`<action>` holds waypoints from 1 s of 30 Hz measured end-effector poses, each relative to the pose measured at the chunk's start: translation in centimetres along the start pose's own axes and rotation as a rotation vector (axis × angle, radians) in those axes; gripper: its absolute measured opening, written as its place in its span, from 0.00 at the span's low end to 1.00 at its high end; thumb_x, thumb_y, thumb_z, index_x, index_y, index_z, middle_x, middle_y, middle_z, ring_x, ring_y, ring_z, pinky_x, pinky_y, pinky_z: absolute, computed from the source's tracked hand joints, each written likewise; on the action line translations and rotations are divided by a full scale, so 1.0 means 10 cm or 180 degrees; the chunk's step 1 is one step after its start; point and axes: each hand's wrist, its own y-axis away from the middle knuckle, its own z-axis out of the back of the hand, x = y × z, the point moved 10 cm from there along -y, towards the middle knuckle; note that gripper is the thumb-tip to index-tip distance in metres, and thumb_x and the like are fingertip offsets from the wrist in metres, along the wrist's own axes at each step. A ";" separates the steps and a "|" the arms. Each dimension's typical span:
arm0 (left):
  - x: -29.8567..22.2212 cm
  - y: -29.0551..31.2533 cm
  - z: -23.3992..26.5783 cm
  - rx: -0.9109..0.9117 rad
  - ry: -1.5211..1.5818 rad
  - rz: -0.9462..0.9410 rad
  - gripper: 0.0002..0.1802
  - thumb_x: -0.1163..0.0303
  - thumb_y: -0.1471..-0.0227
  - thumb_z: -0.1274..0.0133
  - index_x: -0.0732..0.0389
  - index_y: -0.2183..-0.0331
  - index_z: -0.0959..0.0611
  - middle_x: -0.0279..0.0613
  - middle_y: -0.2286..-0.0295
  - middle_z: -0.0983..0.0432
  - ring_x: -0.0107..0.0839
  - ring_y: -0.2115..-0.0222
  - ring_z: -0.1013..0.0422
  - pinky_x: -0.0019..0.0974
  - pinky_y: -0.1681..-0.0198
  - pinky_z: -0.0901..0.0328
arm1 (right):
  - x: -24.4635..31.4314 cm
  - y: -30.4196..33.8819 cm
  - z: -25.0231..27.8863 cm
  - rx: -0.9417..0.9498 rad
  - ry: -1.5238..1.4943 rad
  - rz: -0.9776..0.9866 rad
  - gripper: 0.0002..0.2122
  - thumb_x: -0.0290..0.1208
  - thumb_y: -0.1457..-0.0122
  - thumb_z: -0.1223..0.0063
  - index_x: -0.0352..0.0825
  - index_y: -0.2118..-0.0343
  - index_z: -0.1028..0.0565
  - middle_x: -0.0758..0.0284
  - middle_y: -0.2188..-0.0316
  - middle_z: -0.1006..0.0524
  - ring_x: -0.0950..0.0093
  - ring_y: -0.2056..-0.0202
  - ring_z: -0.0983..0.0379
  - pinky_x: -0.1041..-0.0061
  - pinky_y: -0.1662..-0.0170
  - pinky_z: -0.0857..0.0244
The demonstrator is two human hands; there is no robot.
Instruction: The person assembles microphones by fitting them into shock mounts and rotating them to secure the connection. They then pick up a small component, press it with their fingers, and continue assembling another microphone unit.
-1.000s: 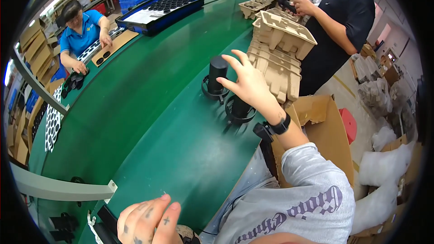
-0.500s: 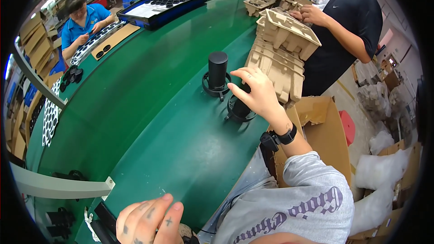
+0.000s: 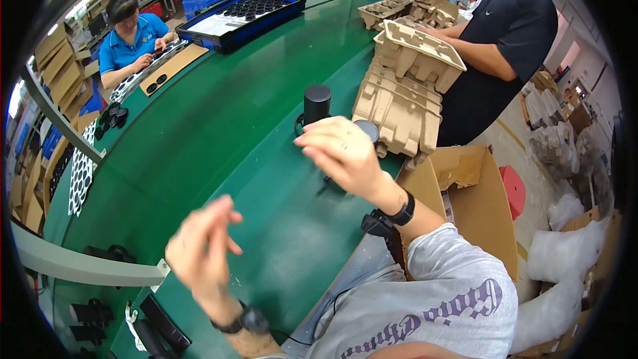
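Observation:
My right hand (image 3: 342, 156) is over the green table, fingers reaching left and thumb a little apart, with nothing seen in it. Just beyond it stands an upright black cylinder (image 3: 317, 104) with a ring at its base, partly hidden by the fingers. A second black cylinder is mostly behind this hand; its round top (image 3: 367, 131) shows beside the knuckles. At the left, my left hand (image 3: 199, 252) is raised above the table. Motion blurs it, but its fingers look apart and it holds nothing I can see.
Brown moulded-pulp trays (image 3: 397, 110) are stacked beyond my right hand, with a person in black behind them. An open cardboard box (image 3: 482, 206) stands at right. Black parts (image 3: 163, 322) lie near left, by a metal bracket (image 3: 86, 262). Another person in blue sits across the table.
My left hand has risen from the lower edge and moved away from me. My right hand has shifted slightly left and nearer, its fingers closer together. The person in black has lowered their hands.

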 end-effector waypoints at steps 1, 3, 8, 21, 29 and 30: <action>0.41 -0.03 -0.07 0.0057 0.0203 0.0565 0.06 0.77 0.49 0.48 0.67 0.69 0.17 0.39 0.81 0.24 0.19 0.89 0.36 0.21 0.88 0.44 | 0.09 -0.04 -0.06 -0.0030 -0.0266 0.0106 0.05 0.21 0.51 0.43 0.31 0.70 0.23 0.63 0.71 0.22 0.65 0.64 0.26 0.69 0.59 0.33; 1.27 0.13 -0.22 -0.0022 0.0714 0.1442 0.12 0.70 0.43 0.51 0.67 0.72 0.19 0.33 0.87 0.32 0.16 0.92 0.42 0.21 0.90 0.51 | 0.22 -0.10 -0.13 0.0074 -0.0666 0.0176 0.08 0.29 0.43 0.49 0.30 0.71 0.22 0.63 0.72 0.21 0.64 0.65 0.25 0.68 0.58 0.32; 2.22 0.74 -0.21 0.0069 0.0469 0.1891 0.32 0.52 0.39 0.60 0.66 0.86 0.24 0.27 0.95 0.46 0.16 0.94 0.52 0.25 0.89 0.59 | 0.43 -0.28 0.03 -0.0121 -0.1964 0.0033 0.27 0.47 0.34 0.73 0.28 0.69 0.24 0.62 0.69 0.21 0.62 0.62 0.25 0.67 0.56 0.34; 2.31 0.66 -0.30 0.1169 -0.0515 0.1230 0.20 0.57 0.44 0.54 0.61 0.77 0.18 0.39 0.83 0.26 0.31 0.80 0.30 0.35 0.74 0.36 | 1.50 0.43 -0.38 0.0915 -0.5959 -0.0385 0.40 0.64 0.50 0.69 0.28 0.48 0.40 0.49 0.52 0.35 0.50 0.52 0.36 0.51 0.50 0.43; 2.21 0.67 -0.10 0.0974 -0.0339 0.1366 0.23 0.52 0.45 0.56 0.55 0.81 0.19 0.38 0.88 0.29 0.35 0.85 0.31 0.37 0.77 0.36 | 1.65 1.05 -0.45 0.1547 -0.4657 0.1710 0.24 0.47 0.49 0.63 0.31 0.58 0.33 0.58 0.61 0.30 0.58 0.61 0.33 0.59 0.58 0.40; 2.20 0.71 -0.11 0.0888 -0.0272 0.1262 0.23 0.51 0.45 0.55 0.55 0.81 0.19 0.38 0.89 0.30 0.35 0.86 0.32 0.38 0.78 0.37 | 1.57 1.33 -0.20 0.1542 -0.4269 0.1996 0.22 0.45 0.49 0.62 0.32 0.59 0.32 0.59 0.62 0.29 0.58 0.62 0.32 0.60 0.59 0.40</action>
